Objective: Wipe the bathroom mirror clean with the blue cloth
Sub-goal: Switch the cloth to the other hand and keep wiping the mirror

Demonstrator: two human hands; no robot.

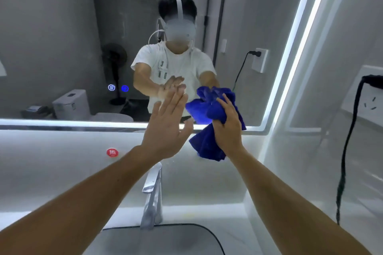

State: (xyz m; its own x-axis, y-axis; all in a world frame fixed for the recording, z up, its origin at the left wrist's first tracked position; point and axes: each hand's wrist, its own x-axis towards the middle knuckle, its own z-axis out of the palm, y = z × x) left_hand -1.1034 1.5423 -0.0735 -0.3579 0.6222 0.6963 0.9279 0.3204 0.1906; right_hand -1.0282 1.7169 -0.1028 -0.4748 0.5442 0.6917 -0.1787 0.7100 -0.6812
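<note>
A large wall mirror (62, 27) with a lit white rim fills the upper part of the view. My right hand (229, 124) grips a bunched blue cloth (204, 109) and holds it against the glass near the mirror's lower right corner; part of the cloth hangs below the lit lower rim. My left hand (167, 124) is raised just left of the cloth, fingers straight, with the fingertips at the glass near their reflection. It holds nothing.
A chrome tap (152, 194) stands below my hands over a dark-rimmed basin (215, 238). A red round sticker (112, 152) sits on the white wall under the mirror. At the right, a black cable (348, 141) hangs from a wall socket (369, 97).
</note>
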